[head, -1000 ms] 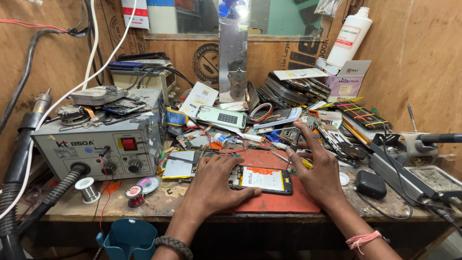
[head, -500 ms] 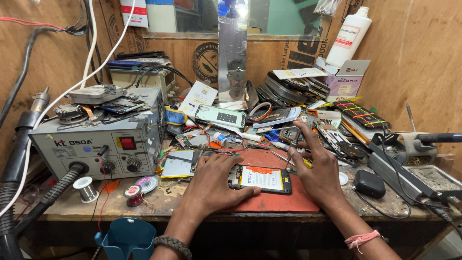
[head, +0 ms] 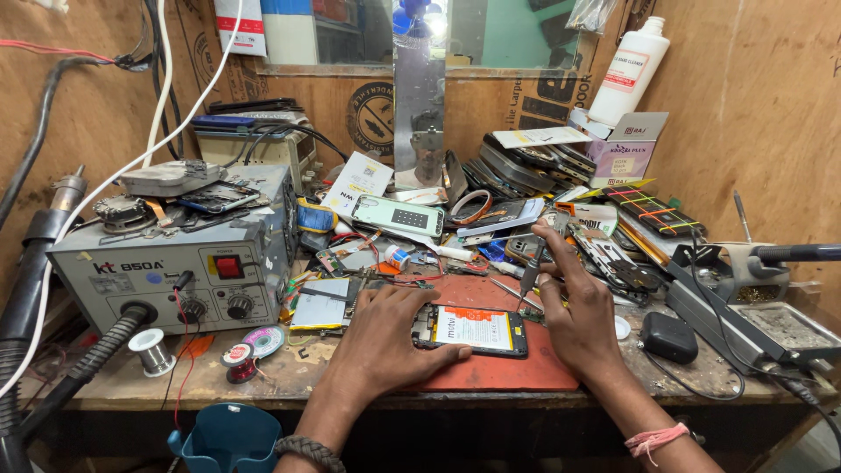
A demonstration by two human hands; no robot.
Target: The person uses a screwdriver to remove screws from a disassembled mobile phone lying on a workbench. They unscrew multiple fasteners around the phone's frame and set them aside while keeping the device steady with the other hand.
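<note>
Worktop (head: 219, 372): cluttered wooden bench, walled in by plywood so that parts stay within reach
Rework station (head: 166, 263): grey box at the left with knobs and a red switch, its hose hanging off the front edge; loose boards piled on its lid
Solder stand (head: 745, 298): grey tray and iron rest at the right, set away from the working spot
Red mat (head: 526, 368): flat at the front edge, giving a soft bed for the work
Opened phone (head: 473, 330): lies on the red mat with its back off and a white-and-orange battery facing up, between the two hands
Left hand (head: 385, 337): palm down, fingers spread and nearly flat, pressing on the phone's left end to steady it; it grips nothing
Right hand (head: 574, 307): fingers curled closed around a thin dark tool (head: 531, 276), probably a small screwdriver, held upright just beyond the phone's right end
Solder spool (head: 153, 350): stands near the front left, beside two smaller wire reels (head: 250, 350)
</note>
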